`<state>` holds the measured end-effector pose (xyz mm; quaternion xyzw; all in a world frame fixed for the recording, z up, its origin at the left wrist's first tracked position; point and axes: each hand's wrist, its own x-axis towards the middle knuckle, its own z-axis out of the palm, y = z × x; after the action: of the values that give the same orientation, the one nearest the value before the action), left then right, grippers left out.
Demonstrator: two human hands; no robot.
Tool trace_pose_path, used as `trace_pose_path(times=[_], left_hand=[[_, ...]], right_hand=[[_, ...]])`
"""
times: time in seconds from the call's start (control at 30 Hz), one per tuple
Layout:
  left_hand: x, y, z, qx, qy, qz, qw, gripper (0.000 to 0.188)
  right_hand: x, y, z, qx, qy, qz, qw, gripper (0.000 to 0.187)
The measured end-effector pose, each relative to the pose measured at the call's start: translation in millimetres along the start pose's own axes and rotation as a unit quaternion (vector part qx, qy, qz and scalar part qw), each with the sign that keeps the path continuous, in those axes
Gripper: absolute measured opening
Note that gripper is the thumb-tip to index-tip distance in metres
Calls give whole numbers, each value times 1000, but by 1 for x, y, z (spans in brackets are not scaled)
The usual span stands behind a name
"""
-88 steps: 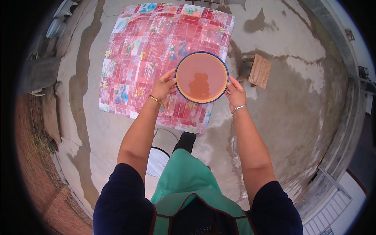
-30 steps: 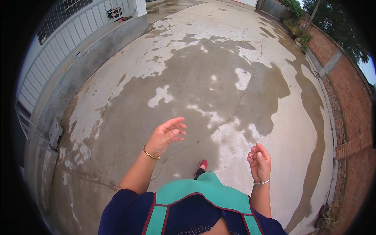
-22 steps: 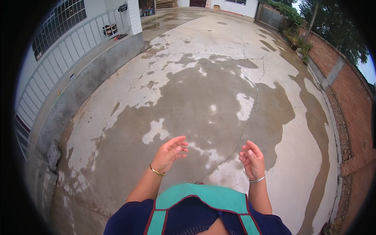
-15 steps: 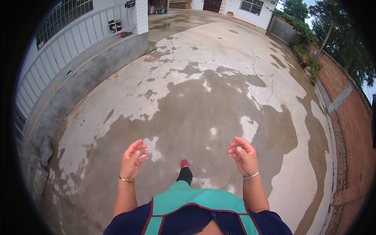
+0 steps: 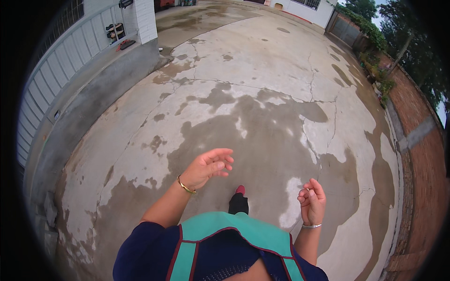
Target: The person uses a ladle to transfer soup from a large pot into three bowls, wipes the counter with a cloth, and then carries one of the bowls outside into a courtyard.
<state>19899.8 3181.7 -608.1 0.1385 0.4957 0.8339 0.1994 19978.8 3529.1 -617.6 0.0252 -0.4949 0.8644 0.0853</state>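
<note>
My left hand (image 5: 208, 167) is raised in front of my body, fingers loosely bent and apart, with nothing in it. A gold bangle (image 5: 186, 184) sits round that wrist. Lower and further right, my right hand (image 5: 312, 204) is also empty, its fingers loosely curled and its index finger partly stretched. A silver bangle (image 5: 311, 225) circles the right wrist. Neither hand touches anything. Below them shows the green apron (image 5: 213, 225) with dark red trim that I wear, and one red shoe (image 5: 240, 189) on the ground.
The concrete yard (image 5: 253, 51) is cracked and patched with damp stains. A raised ledge (image 5: 105, 77) with a pale metal railing (image 5: 70, 56) runs along the left. On the right stands a brick wall (image 5: 424, 159), with plants (image 5: 385, 86) beside it. A white building (image 5: 300, 14) is at the far end.
My left hand has swung up and to the right across my front. My right hand has shifted right and slightly down. The yard has moved in view as I walk forward.
</note>
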Motion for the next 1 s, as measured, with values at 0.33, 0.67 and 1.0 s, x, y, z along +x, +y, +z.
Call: trace_pose_path(times=[0.33, 0.67, 1.0], left_hand=[[323, 105, -204, -1, 190, 105, 976, 41], [703, 221, -429, 11, 261, 125, 957, 40], [1149, 300, -628, -28, 102, 70, 992, 37]], right_hand=[[516, 63, 73, -16, -160, 114, 980, 35], [957, 156, 124, -11, -117, 152, 981, 34], [1369, 229, 93, -3, 36, 32, 999, 32]])
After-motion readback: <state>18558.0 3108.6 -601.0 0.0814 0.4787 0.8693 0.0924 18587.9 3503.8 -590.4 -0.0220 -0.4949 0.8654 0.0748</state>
